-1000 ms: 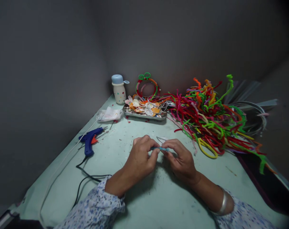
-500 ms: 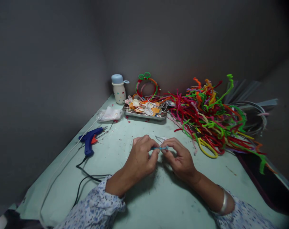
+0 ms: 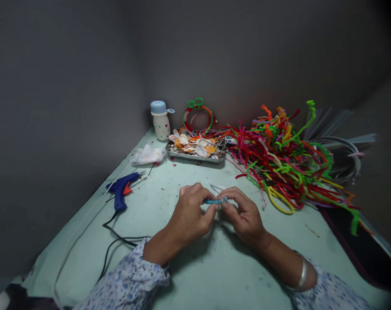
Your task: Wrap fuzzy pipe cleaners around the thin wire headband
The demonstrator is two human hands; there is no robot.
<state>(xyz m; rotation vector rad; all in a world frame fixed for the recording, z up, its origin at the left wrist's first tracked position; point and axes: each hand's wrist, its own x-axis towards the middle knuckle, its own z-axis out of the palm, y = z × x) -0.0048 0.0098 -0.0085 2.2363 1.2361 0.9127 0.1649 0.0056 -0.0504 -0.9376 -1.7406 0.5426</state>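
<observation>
Between my two hands is a short blue pipe cleaner [image 3: 211,201], held level above the table's middle. My left hand [image 3: 192,211] pinches it between thumb and fingers, and its left end is hidden there. At the other end, the fingertips of my right hand [image 3: 243,213] grip it, so the two hands nearly meet. Just behind the right fingers shows the pointed tip of a thin metal tool [image 3: 216,188], perhaps scissors; the rest is covered by that hand.
A blue hot glue gun [image 3: 121,189] with its cord lies at left. Behind are a bottle [image 3: 160,122], a plastic bag [image 3: 148,155] and a metal tray [image 3: 195,158] of flower pieces. Tangled pipe cleaners [image 3: 279,150] fill the right, beside a dark flat board [image 3: 353,245].
The fingers of both hands have shifted slightly, and a little more of the blue pipe cleaner shows at its right end. Everything else stays put.
</observation>
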